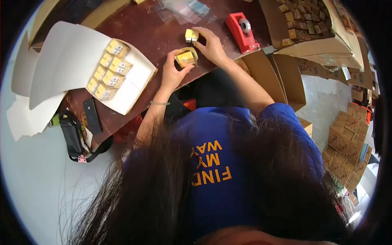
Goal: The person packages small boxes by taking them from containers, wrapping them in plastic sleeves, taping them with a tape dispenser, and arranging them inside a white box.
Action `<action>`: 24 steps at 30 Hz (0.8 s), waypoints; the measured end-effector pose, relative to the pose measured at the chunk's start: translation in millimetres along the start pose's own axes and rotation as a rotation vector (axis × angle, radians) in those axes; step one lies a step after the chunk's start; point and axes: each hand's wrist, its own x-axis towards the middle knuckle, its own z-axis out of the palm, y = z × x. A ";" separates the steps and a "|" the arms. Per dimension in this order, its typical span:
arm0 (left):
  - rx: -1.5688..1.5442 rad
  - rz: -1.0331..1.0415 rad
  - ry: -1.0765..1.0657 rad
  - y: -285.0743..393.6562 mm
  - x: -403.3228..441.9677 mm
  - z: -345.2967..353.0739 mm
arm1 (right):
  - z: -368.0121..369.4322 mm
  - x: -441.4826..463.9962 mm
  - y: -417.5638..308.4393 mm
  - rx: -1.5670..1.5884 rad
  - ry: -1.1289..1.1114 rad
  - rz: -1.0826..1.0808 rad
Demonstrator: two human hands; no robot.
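Note:
My left hand (173,71) is closed around a small yellow box (185,59), with what looks like a clear or yellowish wrap curving about it. Just beyond, my right hand (211,47) has its thumb and fingers on another small yellow-and-white box (191,36) at the tabletop. The two boxes are close together but apart. On the left, an open white carton (136,83) holds several similar yellow boxes (110,77) in rows, its lid folded back.
A red tape dispenser (241,32) stands right of my hands. Clear plastic bags (183,10) lie at the far edge. At right, a large cardboard box (322,51) holds many small boxes. A black phone (92,116) and black bag (72,136) lie left; stacked cartons (347,139) stand on the floor.

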 end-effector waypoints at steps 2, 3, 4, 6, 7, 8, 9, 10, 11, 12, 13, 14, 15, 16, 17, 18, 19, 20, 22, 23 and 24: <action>0.001 0.006 0.003 2.9 -3.5 -1.5 | 0.8 -2.9 -7.9 -0.158 0.048 -0.162; 0.012 0.018 0.005 4.1 -3.0 -1.5 | -0.3 3.7 -12.1 -0.200 0.065 -0.223; 0.023 0.027 0.003 4.9 -3.7 -1.5 | 1.5 8.6 -6.1 -0.194 0.057 -0.218; 0.048 0.051 0.002 5.5 -5.5 -3.0 | 6.9 21.4 9.0 -0.089 -0.223 -0.125; 0.052 0.047 0.007 6.1 -5.4 -3.8 | 1.0 26.3 0.8 -0.083 -0.227 -0.128; 0.025 0.024 -0.001 5.3 -5.5 -3.9 | -11.9 36.0 -16.8 0.095 -0.315 -0.024; -0.003 0.003 -0.007 6.0 -4.9 -3.4 | -28.1 47.8 -37.7 0.271 -0.401 0.079; -0.031 -0.017 -0.016 6.7 -4.7 -3.3 | -41.9 56.1 -56.6 0.447 -0.485 0.184; -0.060 -0.038 -0.028 7.8 -5.4 -4.0 | -48.1 56.0 -67.3 0.624 -0.564 0.293; -0.058 -0.038 -0.030 10.2 -5.7 -5.8 | -47.4 48.8 -71.1 0.626 -0.562 0.294; -0.026 -0.089 -0.042 12.9 -5.8 -7.2 | -44.4 38.5 -72.6 0.458 -0.540 0.075; 0.004 -0.139 -0.056 14.8 -6.0 -8.1 | -40.4 27.1 -72.2 0.286 -0.511 -0.139; 0.034 -0.189 -0.071 16.7 -5.7 -8.7 | -36.5 17.4 -71.4 0.110 -0.477 -0.349; 0.065 -0.239 -0.085 18.2 -5.2 -8.8 | -33.8 11.1 -68.9 -0.069 -0.438 -0.555; 0.065 -0.238 -0.087 18.1 -3.6 -8.5 | -34.3 8.1 -65.3 -0.071 -0.436 -0.553; 0.061 -0.181 -0.073 17.8 -1.6 -8.7 | -37.1 5.8 -61.0 0.099 -0.409 -0.316; 0.058 -0.128 -0.059 16.9 -1.2 -8.4 | -40.7 2.5 -56.6 0.267 -0.380 -0.076; 0.053 -0.078 -0.044 16.1 -3.0 -7.0 | -43.7 -2.3 -52.4 0.432 -0.348 0.170; 0.051 -0.033 -0.033 14.6 -7.4 -4.6 | -40.7 -10.2 -48.5 0.596 -0.310 0.422; 0.067 -0.026 -0.015 13.9 -9.6 -3.4 | -35.9 -13.3 -48.9 0.638 -0.353 0.502; 0.083 -0.016 0.005 13.3 -10.4 -2.1 | -30.4 -14.5 -49.1 0.678 -0.397 0.577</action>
